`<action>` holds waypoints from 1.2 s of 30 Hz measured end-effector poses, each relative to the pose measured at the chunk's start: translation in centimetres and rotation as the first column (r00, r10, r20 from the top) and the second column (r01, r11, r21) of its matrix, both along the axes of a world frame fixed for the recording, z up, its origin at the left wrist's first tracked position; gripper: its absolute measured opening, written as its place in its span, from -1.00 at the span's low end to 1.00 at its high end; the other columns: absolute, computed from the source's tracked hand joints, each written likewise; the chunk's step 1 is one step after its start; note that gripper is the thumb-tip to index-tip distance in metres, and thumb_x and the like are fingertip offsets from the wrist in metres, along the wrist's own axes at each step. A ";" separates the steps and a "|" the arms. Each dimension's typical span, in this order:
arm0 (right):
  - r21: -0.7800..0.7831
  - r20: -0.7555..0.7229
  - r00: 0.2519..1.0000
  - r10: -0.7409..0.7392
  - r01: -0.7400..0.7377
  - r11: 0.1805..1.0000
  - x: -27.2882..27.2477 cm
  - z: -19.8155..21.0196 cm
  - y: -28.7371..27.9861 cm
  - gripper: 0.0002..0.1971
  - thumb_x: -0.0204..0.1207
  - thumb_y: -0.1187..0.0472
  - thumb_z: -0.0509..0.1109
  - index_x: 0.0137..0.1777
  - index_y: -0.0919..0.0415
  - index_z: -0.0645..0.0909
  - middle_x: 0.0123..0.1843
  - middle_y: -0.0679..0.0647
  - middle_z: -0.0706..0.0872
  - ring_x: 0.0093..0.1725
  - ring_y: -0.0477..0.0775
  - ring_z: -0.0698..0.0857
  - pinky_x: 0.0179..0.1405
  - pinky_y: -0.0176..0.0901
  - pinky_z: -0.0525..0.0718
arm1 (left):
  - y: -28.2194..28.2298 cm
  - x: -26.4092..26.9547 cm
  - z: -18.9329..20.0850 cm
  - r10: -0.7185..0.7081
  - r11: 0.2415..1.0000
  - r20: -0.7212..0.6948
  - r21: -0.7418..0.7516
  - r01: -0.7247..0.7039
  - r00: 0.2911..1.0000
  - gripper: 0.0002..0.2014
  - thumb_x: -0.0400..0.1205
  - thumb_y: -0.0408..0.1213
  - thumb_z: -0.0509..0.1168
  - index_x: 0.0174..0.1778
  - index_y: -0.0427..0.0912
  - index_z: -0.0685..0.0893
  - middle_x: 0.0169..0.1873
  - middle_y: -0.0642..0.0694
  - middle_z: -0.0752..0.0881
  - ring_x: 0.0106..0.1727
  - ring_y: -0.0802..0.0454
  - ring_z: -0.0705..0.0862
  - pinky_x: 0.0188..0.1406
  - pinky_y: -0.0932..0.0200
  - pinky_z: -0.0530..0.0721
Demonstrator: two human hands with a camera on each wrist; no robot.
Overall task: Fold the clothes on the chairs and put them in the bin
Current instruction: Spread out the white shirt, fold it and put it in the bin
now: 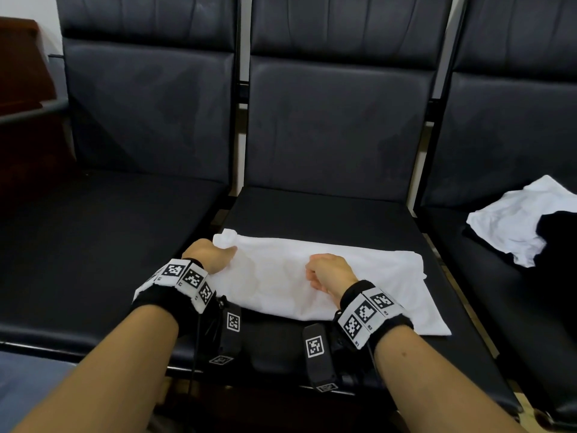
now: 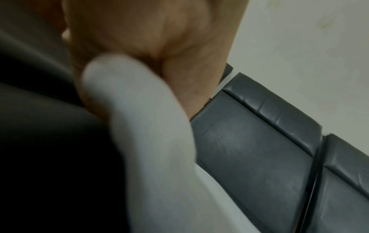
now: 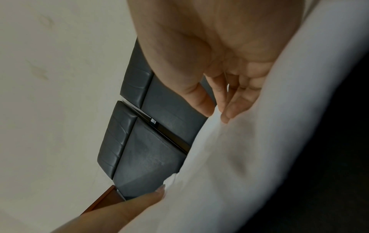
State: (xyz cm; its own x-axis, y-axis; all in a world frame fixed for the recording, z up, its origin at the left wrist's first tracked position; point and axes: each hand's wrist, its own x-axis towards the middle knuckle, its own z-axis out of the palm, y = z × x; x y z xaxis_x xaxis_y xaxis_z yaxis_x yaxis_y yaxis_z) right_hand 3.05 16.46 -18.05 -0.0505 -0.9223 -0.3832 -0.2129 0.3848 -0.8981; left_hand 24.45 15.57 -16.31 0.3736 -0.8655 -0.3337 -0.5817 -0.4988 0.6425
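A white garment (image 1: 359, 276) lies spread across the middle chair's seat (image 1: 312, 210), partly folded, with its right corner near the seat's front edge. My left hand (image 1: 215, 254) grips the garment's left end, where a small bunch of cloth sticks up beyond the knuckles. In the left wrist view the cloth (image 2: 149, 126) runs out of the curled left hand (image 2: 139, 31). My right hand (image 1: 324, 270) sits over the garment's middle with fingers curled. In the right wrist view its thumb and fingertips (image 3: 227, 116) pinch a fold of the cloth (image 3: 239, 157).
A loose heap of white and black clothes (image 1: 515, 226) lies on the right chair's seat (image 1: 487, 292). The left chair's seat (image 1: 93, 245) is dark and flat. Brown wooden furniture (image 1: 22, 73) stands at the far left. No bin is in view.
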 end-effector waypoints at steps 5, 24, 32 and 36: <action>-0.007 0.001 1.000 -0.015 0.015 1.000 0.0 0.4 0.4 -0.82 0.55 0.47 0.26 -0.17 0.19 0.56 -0.24 0.06 0.60 -0.23 0.05 0.60 -0.03 -0.07 0.67 | 0.2 0.1 0.3 0.110 0.993 -0.266 -0.022 -0.120 0.958 -0.67 0.59 -0.09 0.42 -0.18 -0.33 0.58 -0.01 -0.25 0.67 0.05 -0.20 0.65 0.18 -0.03 0.61; -0.101 0.343 0.932 0.115 -0.085 0.991 2.4 4.6 1.3 -0.63 0.57 -0.11 0.37 0.22 0.13 0.68 0.12 0.14 0.78 0.12 0.12 0.76 0.08 -0.01 0.74 | 1.3 -7.5 2.5 -0.311 0.908 -0.483 -0.405 0.106 0.818 -0.76 0.76 -0.28 0.15 -0.07 -0.10 0.73 -0.05 -0.22 0.79 -0.01 -0.12 0.78 0.04 -0.07 0.77; -0.077 0.232 0.973 -0.012 0.031 0.997 0.8 3.6 0.4 -0.60 0.62 -0.10 0.32 0.14 0.26 0.66 -0.18 0.18 0.80 -0.14 0.12 0.80 0.05 0.02 0.75 | 2.8 -9.2 4.1 -0.402 0.914 -0.693 -0.264 0.309 0.599 -0.61 0.62 -0.42 -0.05 0.08 -0.60 0.60 -0.42 -0.37 0.70 -0.54 -0.14 0.66 -0.58 0.17 0.67; -0.112 0.202 0.978 -0.047 0.071 0.991 -0.3 2.9 -0.2 -0.80 0.70 0.21 0.19 0.14 0.23 0.64 0.01 0.24 0.75 0.04 0.23 0.73 0.19 0.10 0.68 | 2.3 -8.8 4.5 -0.364 0.930 -0.697 -0.312 0.196 0.617 -0.72 0.66 -0.34 0.03 0.10 -0.38 0.58 -0.59 -0.26 0.65 -0.67 -0.04 0.56 -0.69 0.25 0.56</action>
